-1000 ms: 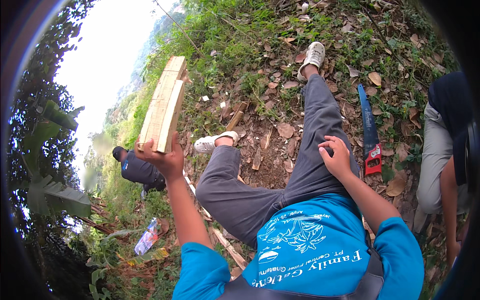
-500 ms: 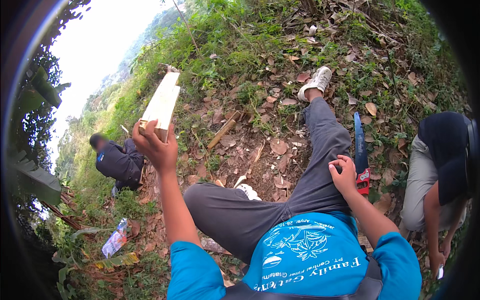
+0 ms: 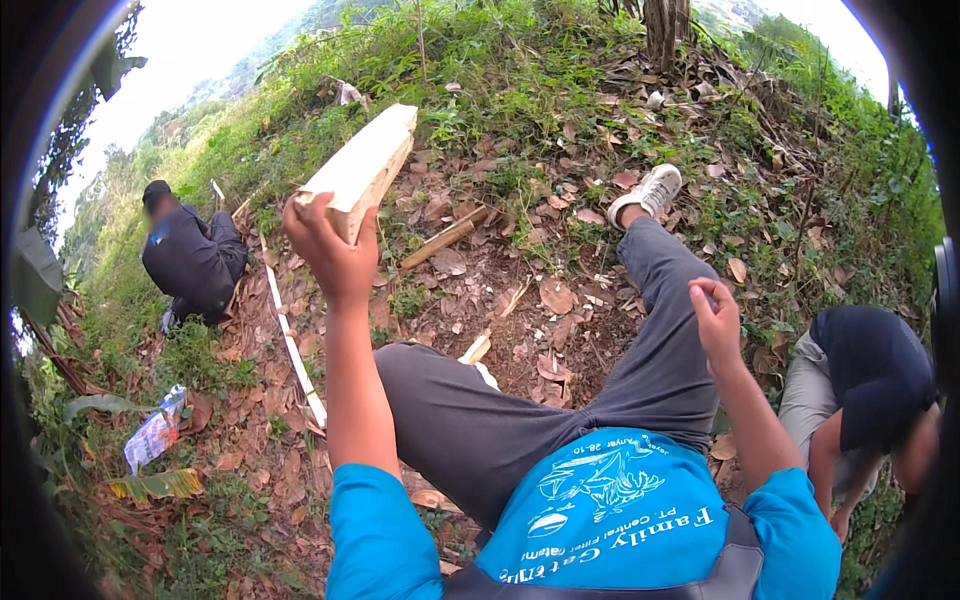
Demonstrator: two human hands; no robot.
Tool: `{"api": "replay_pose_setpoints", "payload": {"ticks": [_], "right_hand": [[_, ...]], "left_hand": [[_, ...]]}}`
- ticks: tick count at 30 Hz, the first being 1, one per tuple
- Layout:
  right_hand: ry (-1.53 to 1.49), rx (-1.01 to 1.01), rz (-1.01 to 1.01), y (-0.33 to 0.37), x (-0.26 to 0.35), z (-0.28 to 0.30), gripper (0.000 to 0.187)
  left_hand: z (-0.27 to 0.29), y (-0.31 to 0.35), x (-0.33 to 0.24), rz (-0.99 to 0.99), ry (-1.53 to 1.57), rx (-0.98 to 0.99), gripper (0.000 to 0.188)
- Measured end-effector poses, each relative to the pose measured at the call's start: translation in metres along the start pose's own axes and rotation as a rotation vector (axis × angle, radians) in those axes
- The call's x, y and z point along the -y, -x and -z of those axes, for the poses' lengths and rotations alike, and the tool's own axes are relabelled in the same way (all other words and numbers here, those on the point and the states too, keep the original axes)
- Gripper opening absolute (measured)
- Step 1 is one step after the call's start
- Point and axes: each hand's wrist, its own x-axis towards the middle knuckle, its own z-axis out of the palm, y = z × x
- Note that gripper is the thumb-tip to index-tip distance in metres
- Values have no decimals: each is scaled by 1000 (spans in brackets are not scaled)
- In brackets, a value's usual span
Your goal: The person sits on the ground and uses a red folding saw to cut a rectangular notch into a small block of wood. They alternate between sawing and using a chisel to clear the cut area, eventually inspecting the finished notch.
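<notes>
My left hand [image 3: 333, 245] is raised to the left of my knee, its fingers closed around the lower end of a pale split piece of wood [image 3: 365, 165]. The wood tilts up and to the right, with a smooth light face and a rougher side edge. Over my right thigh, my right hand [image 3: 716, 320] is lifted with loosely bent fingers, and I see nothing in it. The wood's gripped end is partly covered by my fingers.
A cut log piece [image 3: 443, 238] lies among dry leaves ahead. Left are a long pale strip [image 3: 290, 335], a plastic bag [image 3: 157, 430] and a crouching person [image 3: 195, 250]. Another person [image 3: 865, 385] bends down at right. A tree trunk [image 3: 662, 32] stands far back.
The piece of wood has turned in my left hand, leaning further right and showing its side. My right hand has risen from my thigh. The red-handled saw is no longer visible.
</notes>
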Motion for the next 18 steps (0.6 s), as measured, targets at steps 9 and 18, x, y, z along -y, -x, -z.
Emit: {"api": "replay_pose_setpoints", "payload": {"ticks": [9,18], "right_hand": [[516,275,829,-128,199,-63,36],[431,601,858,-143,137,-200,97]], "left_hand": [[-2,-9,-25,-42,-114,96,63],[-66,-30,-93,-571,129,591,56]]}}
